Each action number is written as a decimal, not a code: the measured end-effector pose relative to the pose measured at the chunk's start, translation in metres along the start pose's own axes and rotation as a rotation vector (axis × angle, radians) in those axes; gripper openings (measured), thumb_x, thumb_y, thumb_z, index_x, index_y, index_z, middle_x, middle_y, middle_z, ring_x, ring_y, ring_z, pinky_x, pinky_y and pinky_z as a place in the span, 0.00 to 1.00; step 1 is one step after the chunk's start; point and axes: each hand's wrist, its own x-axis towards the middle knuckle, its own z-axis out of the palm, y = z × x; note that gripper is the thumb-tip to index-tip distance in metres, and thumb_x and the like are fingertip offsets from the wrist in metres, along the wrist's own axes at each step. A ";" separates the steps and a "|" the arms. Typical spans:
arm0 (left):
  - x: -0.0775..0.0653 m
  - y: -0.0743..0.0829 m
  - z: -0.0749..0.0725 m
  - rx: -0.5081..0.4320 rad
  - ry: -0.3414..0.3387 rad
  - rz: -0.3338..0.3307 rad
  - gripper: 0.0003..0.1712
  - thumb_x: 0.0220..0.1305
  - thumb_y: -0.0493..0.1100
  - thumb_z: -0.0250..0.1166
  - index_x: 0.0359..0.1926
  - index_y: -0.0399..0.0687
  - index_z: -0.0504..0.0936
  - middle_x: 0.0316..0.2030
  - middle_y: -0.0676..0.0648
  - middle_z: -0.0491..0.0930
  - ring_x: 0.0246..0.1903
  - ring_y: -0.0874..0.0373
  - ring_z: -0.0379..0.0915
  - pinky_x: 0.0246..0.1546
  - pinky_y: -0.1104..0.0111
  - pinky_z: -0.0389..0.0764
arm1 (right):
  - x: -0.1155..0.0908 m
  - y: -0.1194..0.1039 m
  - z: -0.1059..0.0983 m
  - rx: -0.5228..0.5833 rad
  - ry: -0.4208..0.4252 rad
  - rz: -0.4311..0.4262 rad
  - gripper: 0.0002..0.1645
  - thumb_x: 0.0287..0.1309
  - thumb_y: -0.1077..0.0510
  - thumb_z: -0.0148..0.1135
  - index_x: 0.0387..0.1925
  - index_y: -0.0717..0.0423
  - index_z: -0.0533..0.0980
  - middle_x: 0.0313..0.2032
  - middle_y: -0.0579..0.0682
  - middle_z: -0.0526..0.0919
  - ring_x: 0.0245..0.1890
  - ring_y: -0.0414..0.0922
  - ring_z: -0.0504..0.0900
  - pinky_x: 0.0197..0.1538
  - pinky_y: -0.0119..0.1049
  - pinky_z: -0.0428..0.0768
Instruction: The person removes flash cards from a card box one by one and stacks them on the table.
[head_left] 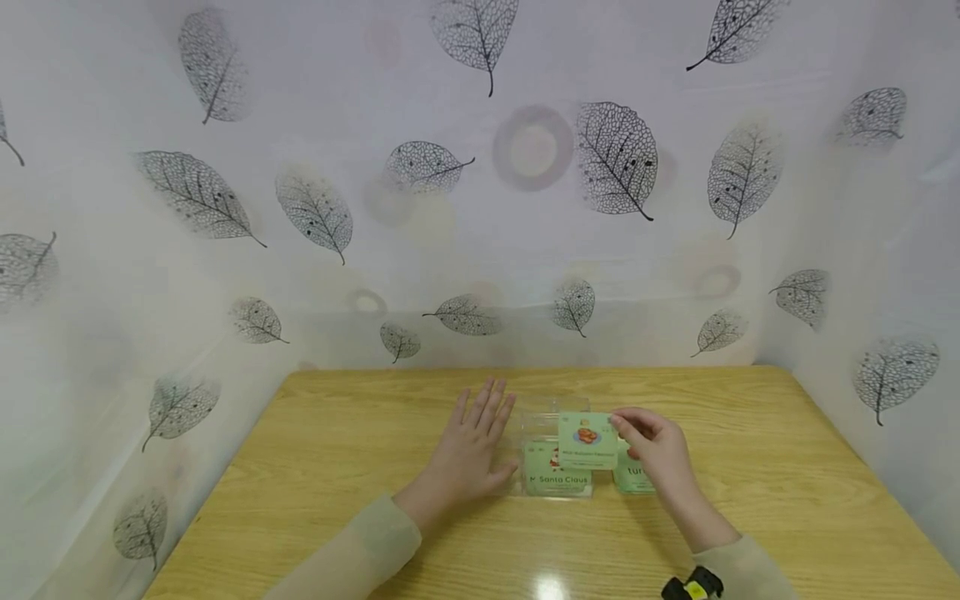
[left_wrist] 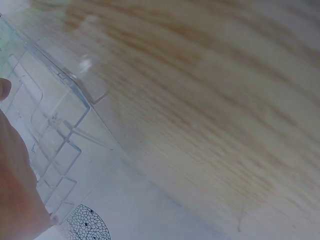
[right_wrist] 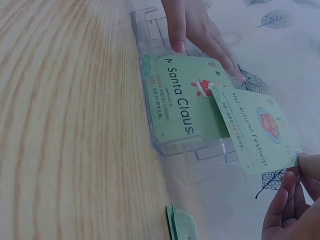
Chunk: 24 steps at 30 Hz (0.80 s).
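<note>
My right hand (head_left: 658, 454) pinches a green flash card (head_left: 587, 442) at its upper right corner between thumb and fingers. In the right wrist view this Mid-Autumn Festival card (right_wrist: 255, 130) is tilted and overlaps the Santa Claus card (right_wrist: 180, 100). That card leans in the front of a clear, stepped plastic card holder (right_wrist: 172, 162). My left hand (head_left: 468, 450) lies with straight, slightly spread fingers along the holder's left side. The left wrist view shows the tiers of the clear holder (left_wrist: 67, 132) beside part of that hand.
A small stack of green cards (head_left: 632, 478), the top one partly hidden by my right hand, lies right of the holder. Everything stands on a wood-grain table (head_left: 330, 467). A white leaf-patterned cloth (head_left: 420, 250) hangs behind it and along both sides.
</note>
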 end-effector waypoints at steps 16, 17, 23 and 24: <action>0.000 0.000 -0.001 0.008 -0.025 -0.003 0.60 0.72 0.77 0.48 0.86 0.44 0.42 0.86 0.38 0.37 0.86 0.43 0.37 0.85 0.45 0.49 | 0.001 0.006 -0.008 0.033 0.020 -0.011 0.24 0.77 0.54 0.62 0.62 0.69 0.79 0.36 0.25 0.82 0.39 0.27 0.80 0.41 0.30 0.89; 0.000 0.000 -0.001 0.012 -0.020 -0.002 0.60 0.72 0.77 0.48 0.86 0.44 0.42 0.86 0.38 0.38 0.86 0.42 0.38 0.85 0.45 0.49 | 0.001 0.006 -0.008 0.030 0.021 -0.011 0.24 0.77 0.54 0.62 0.62 0.69 0.79 0.36 0.25 0.82 0.39 0.27 0.80 0.42 0.30 0.89; 0.000 -0.001 0.001 0.023 -0.001 0.003 0.60 0.72 0.78 0.47 0.86 0.43 0.43 0.86 0.37 0.43 0.86 0.42 0.40 0.85 0.45 0.50 | 0.001 0.009 -0.012 -0.010 0.035 -0.018 0.24 0.77 0.53 0.63 0.62 0.67 0.80 0.37 0.24 0.82 0.40 0.26 0.80 0.46 0.27 0.84; 0.000 -0.001 0.001 0.023 -0.002 0.003 0.60 0.72 0.78 0.47 0.86 0.43 0.43 0.86 0.37 0.43 0.86 0.42 0.39 0.85 0.45 0.50 | 0.002 0.010 -0.012 -0.014 0.038 -0.020 0.24 0.77 0.53 0.63 0.61 0.67 0.80 0.37 0.23 0.82 0.40 0.26 0.80 0.46 0.26 0.83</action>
